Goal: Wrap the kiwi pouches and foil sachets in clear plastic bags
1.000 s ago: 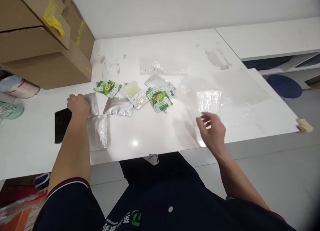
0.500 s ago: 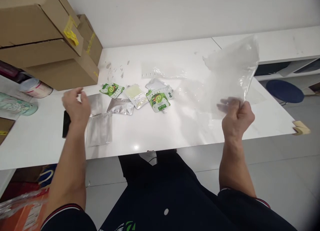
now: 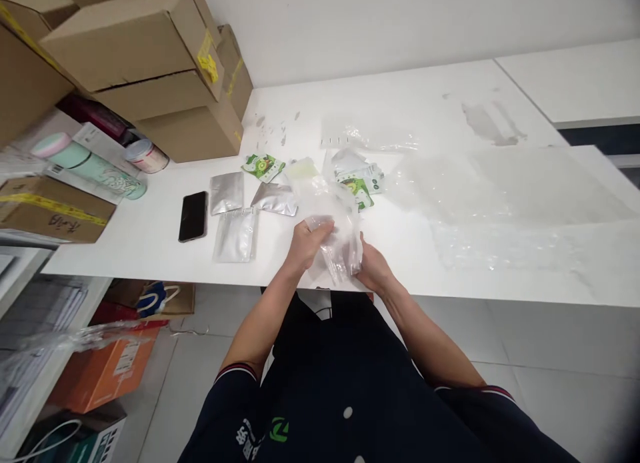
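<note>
In front of me, near the table's front edge, a crumpled clear plastic bag [image 3: 340, 209] is between my hands. My left hand [image 3: 306, 245] pinches its left side, the thumb lying across it. On the other side my right hand [image 3: 374, 266] grips the bag, its fingers partly hidden. Just behind are green kiwi-print pouches [image 3: 264, 167] and a pale yellow-green packet [image 3: 301, 169], which the bag partly covers. Silver foil pouches [image 3: 275, 198] lie to the left. A clear pouch with a silvery look [image 3: 237, 237] is nearest my left hand.
Large clear plastic sheeting [image 3: 525, 189] spreads over the table's right side. Another clear bag [image 3: 370, 133] lies at the back. A black phone [image 3: 193, 216] is at left, near a mint-green bottle [image 3: 95, 167], a tin [image 3: 147, 156] and stacked cardboard boxes [image 3: 150, 69].
My right hand has come down from the right, where it held up clear plastic. My left hand has left the silver pouches; both now meet at a clear bag. The view has shifted left.
</note>
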Demonstrator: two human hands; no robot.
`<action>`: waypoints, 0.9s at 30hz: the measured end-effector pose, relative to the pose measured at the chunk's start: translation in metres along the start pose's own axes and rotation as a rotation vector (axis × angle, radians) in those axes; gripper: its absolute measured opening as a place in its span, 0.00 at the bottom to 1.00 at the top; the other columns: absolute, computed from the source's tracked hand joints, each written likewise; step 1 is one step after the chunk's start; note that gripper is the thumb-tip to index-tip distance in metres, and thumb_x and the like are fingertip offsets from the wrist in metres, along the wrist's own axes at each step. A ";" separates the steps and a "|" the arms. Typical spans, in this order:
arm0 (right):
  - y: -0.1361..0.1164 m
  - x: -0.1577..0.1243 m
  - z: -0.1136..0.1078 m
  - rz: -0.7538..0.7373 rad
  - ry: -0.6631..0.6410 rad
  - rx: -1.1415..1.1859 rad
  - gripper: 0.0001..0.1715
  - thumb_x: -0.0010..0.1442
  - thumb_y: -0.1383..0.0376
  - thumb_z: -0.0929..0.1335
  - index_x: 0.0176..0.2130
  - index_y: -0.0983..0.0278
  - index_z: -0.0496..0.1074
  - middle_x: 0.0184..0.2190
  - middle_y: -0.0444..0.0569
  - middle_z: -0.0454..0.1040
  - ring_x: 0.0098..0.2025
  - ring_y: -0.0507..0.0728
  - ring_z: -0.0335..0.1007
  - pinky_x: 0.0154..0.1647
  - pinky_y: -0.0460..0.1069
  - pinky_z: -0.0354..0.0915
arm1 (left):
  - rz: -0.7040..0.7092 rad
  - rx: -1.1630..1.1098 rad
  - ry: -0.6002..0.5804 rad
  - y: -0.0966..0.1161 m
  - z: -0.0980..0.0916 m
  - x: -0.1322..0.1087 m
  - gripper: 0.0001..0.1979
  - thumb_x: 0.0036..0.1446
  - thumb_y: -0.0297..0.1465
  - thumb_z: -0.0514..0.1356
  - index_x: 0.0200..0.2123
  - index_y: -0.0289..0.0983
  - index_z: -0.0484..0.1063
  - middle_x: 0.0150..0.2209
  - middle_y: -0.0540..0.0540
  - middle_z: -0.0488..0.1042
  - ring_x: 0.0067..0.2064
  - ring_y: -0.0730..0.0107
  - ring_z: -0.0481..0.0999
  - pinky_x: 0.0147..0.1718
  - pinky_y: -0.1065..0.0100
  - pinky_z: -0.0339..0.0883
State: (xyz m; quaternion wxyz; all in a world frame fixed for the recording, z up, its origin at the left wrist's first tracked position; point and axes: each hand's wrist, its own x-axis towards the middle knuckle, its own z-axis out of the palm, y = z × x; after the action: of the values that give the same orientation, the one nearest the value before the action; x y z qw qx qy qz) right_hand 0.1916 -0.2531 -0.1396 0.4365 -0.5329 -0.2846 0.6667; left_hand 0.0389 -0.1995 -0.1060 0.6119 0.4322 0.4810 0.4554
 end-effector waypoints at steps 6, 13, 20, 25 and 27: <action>-0.018 -0.013 -0.017 -0.280 0.054 -0.235 0.49 0.61 0.33 0.52 0.65 0.59 0.61 0.63 0.56 0.66 0.57 0.65 0.71 0.52 0.60 0.72 | 0.189 0.445 0.245 0.031 -0.046 -0.023 0.13 0.49 0.40 0.69 0.31 0.36 0.79 0.26 0.49 0.77 0.29 0.72 0.74 0.29 0.70 0.67; -0.044 0.015 -0.006 -0.434 0.036 -0.658 0.26 0.65 0.52 0.64 0.54 0.65 0.72 0.34 0.53 0.80 0.31 0.57 0.76 0.42 0.57 0.73 | 0.089 0.114 0.294 0.020 -0.094 -0.049 0.26 0.42 0.46 0.72 0.40 0.37 0.75 0.30 0.50 0.78 0.29 0.71 0.75 0.31 0.69 0.69; -0.085 0.081 -0.040 -0.401 0.459 -1.111 0.28 0.60 0.52 0.70 0.52 0.68 0.68 0.44 0.65 0.76 0.46 0.69 0.73 0.48 0.63 0.67 | -0.150 1.071 0.210 0.004 -0.104 -0.093 0.24 0.59 0.53 0.56 0.23 0.40 0.68 0.20 0.46 0.72 0.26 0.61 0.73 0.30 0.62 0.63; -0.066 0.104 -0.054 -0.394 0.450 -1.076 0.31 0.51 0.59 0.74 0.51 0.67 0.68 0.39 0.58 0.77 0.41 0.66 0.72 0.45 0.61 0.67 | 0.361 1.418 0.104 0.022 -0.091 -0.074 0.13 0.67 0.36 0.51 0.42 0.39 0.74 0.41 0.40 0.77 0.49 0.53 0.74 0.47 0.56 0.64; -0.061 0.108 -0.055 -0.411 0.414 -0.996 0.28 0.50 0.61 0.73 0.49 0.67 0.70 0.34 0.53 0.76 0.38 0.63 0.72 0.44 0.59 0.68 | 0.458 1.453 -0.125 0.025 -0.090 -0.045 0.18 0.64 0.26 0.50 0.54 0.41 0.71 0.57 0.39 0.71 0.63 0.51 0.63 0.58 0.51 0.57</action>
State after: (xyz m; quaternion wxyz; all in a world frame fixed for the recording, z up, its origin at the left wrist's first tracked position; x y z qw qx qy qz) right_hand 0.2555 -0.1338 -0.1524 0.3001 -0.7271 -0.5707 0.2358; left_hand -0.0586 -0.2296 -0.0881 0.0902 0.8400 0.5226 0.1146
